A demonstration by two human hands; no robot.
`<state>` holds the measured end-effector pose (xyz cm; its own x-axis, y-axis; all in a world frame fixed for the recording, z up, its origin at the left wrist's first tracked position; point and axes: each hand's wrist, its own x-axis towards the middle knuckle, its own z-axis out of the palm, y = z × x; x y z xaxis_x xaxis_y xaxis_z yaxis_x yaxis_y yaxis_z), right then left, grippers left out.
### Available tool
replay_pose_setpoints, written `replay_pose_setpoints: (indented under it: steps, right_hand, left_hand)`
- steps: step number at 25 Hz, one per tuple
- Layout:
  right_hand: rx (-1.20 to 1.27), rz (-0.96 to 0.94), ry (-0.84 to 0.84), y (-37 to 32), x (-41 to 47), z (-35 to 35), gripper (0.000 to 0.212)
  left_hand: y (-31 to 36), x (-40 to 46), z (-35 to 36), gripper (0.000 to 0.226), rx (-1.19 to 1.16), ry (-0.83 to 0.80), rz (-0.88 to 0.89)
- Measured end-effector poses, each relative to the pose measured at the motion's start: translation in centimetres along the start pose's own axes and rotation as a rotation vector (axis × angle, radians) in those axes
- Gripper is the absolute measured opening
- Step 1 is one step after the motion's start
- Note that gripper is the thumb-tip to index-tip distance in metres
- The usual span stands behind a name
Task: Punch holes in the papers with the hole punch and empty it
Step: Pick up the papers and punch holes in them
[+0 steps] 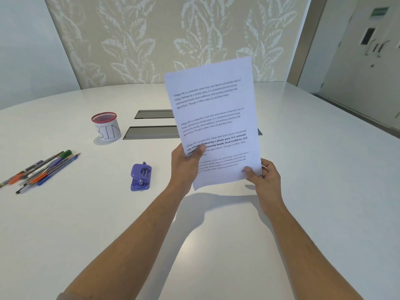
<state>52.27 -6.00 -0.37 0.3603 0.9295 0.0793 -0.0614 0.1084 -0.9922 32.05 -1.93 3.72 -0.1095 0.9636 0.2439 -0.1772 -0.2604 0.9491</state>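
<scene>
Holding the papers (213, 122) upright above the table (303, 169), I grip them with left hand (186, 165) and right hand (263, 177); hole punch (140, 177) lies left.

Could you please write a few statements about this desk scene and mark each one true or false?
1. Both hands, left hand and right hand, hold the papers up off the table. True.
2. The hole punch is clamped on the papers. False: it sits alone on the table, left of the hands.
3. The cup labelled BIN stands upright. True.
4. The pens are inside the cup. False: they lie loose on the table.
</scene>
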Motion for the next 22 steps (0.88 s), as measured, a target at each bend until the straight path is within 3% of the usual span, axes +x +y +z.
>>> replay_pose_setpoints:
  steps: [3,5,16,22]
  right_hand:
    - [0.401,0.1,-0.046,0.1,-0.2,0.4,0.021]
    - [0.526,0.093,-0.069,-0.2,-0.4,1.0,0.019]
    - [0.58,0.028,-0.02,0.1,-0.3,2.2,0.015]
    - [0.457,-0.006,0.019,-0.3,0.3,0.4,0.02]
  left_hand:
    - [0.2,0.2,0.6,0.018,-0.117,0.032,-0.029]
    - [0.2,0.0,1.1,0.023,-0.183,0.033,-0.044]
    - [-0.6,-0.4,1.7,0.029,-0.275,0.048,-0.113]
    - [-0.4,0.8,-0.2,0.031,-0.287,-0.012,-0.091]
